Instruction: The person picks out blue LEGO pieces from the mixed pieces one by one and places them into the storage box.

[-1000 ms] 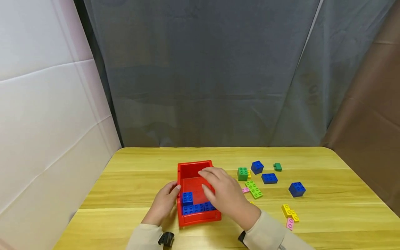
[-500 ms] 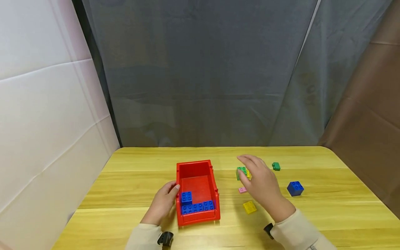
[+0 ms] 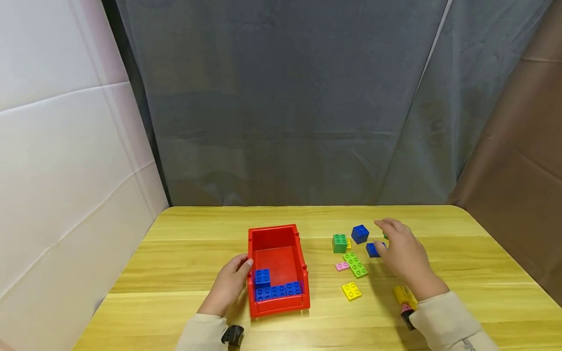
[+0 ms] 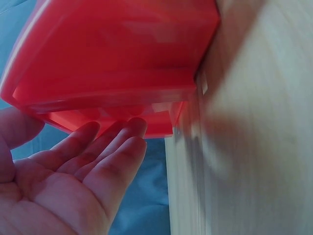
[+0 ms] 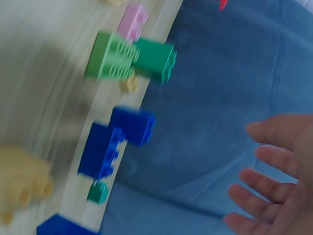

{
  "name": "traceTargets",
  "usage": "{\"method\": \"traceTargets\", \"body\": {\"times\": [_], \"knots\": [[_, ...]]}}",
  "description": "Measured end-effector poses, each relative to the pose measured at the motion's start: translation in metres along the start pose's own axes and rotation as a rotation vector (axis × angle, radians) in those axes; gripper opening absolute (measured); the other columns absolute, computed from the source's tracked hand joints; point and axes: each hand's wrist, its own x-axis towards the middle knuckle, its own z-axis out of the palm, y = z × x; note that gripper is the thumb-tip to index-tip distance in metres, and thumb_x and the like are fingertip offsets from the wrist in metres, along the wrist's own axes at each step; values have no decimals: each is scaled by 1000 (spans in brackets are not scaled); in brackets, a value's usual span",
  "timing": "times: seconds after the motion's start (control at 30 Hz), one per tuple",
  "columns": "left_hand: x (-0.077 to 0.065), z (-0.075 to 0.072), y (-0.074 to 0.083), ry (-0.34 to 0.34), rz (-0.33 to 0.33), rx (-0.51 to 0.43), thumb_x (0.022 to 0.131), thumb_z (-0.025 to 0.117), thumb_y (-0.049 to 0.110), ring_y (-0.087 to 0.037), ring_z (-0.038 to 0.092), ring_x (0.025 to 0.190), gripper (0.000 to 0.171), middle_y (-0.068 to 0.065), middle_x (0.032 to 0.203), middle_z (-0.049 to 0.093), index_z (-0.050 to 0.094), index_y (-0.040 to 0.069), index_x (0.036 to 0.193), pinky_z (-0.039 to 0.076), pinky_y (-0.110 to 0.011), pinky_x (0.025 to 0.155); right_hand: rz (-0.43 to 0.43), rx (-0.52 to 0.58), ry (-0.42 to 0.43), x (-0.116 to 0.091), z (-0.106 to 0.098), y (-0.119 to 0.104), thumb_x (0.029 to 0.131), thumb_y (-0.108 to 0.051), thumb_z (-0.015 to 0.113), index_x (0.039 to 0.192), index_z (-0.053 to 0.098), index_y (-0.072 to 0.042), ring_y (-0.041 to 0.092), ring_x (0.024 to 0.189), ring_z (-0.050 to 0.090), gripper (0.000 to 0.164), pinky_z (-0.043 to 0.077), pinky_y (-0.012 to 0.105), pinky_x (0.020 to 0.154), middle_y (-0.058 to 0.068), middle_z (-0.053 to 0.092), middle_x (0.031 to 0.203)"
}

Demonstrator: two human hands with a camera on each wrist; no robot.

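A red plastic bin point(image 3: 281, 308) stands on the table with several blue toy bricks point(image 3: 278, 291) along its near end. My left hand point(image 3: 228, 285) holds the bin's left side, thumb at the rim and fingers along the outer wall; in the left wrist view the fingertips point(image 4: 137, 126) meet the red wall under its lip. My right hand point(image 3: 406, 258) holds nothing and hovers at the right, fingers spread. Below it in the head view are a flat blue brick point(image 3: 372, 250) and a mostly hidden dark green piece point(image 5: 98, 192). A taller blue brick point(image 3: 360, 234) lies to its left.
Between bin and right hand lie a green brick point(image 3: 339, 243), a lime brick point(image 3: 355, 264), a pink brick point(image 3: 342, 266) and a yellow brick point(image 3: 351, 291). More yellow bricks point(image 3: 400, 294) sit under the right wrist. A dark curtain point(image 3: 285, 122) hangs behind the table.
My right hand has moved right, from above the bin past the lime brick to the far blue bricks, uncovering the yellow brick on the way. The left hand stays at the bin.
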Motion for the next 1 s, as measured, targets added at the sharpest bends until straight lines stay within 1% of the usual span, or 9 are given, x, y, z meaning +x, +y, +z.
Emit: {"method": "traceTargets", "body": {"times": [0.1, 0.27, 0.43, 0.53, 0.77, 1.0], "knots": [[0, 1, 0, -2, 0, -5, 103, 43, 23, -36, 56, 114, 43, -23, 127, 57, 48, -5, 136, 49, -52, 94, 50, -17, -59, -1, -2, 13, 88, -12, 68, 134, 52, 1, 46, 122, 45, 51, 42, 63, 94, 27, 47, 135], [1, 1, 0, -2, -1, 0, 103, 42, 22, -37, 55, 115, 42, -23, 128, 57, 48, -5, 136, 48, -53, 95, 98, -44, -118, -3, -2, 35, 87, -12, 69, 134, 50, 5, 50, 118, 45, 52, 42, 65, 93, 31, 46, 132], [1, 2, -1, 0, -13, 7, 103, 43, 22, -37, 55, 116, 42, -22, 129, 57, 48, -4, 136, 47, -53, 97, 123, -63, -158, -5, -2, 52, 87, -12, 69, 134, 49, 6, 53, 117, 44, 55, 42, 66, 91, 34, 44, 132], [1, 2, -1, -1, -14, 7, 103, 43, 23, -38, 55, 117, 43, -23, 129, 57, 48, -3, 136, 46, -54, 97, 115, -71, -170, -6, -1, 60, 85, -10, 71, 132, 50, 7, 53, 116, 45, 54, 42, 66, 91, 35, 45, 130], [1, 0, 0, 2, -5, 7, 103, 42, 22, -38, 55, 116, 42, -24, 128, 57, 48, -5, 136, 46, -54, 97, 32, -147, -225, -9, 2, 74, 78, -4, 75, 124, 57, 8, 52, 114, 49, 51, 46, 62, 88, 33, 51, 127], [1, 0, 0, 4, -1, 9, 103, 42, 21, -37, 56, 115, 42, -24, 128, 57, 47, -5, 136, 46, -54, 97, 63, -164, -321, -10, 2, 82, 79, -5, 75, 124, 57, 9, 53, 116, 48, 51, 45, 62, 90, 34, 50, 129]]}}
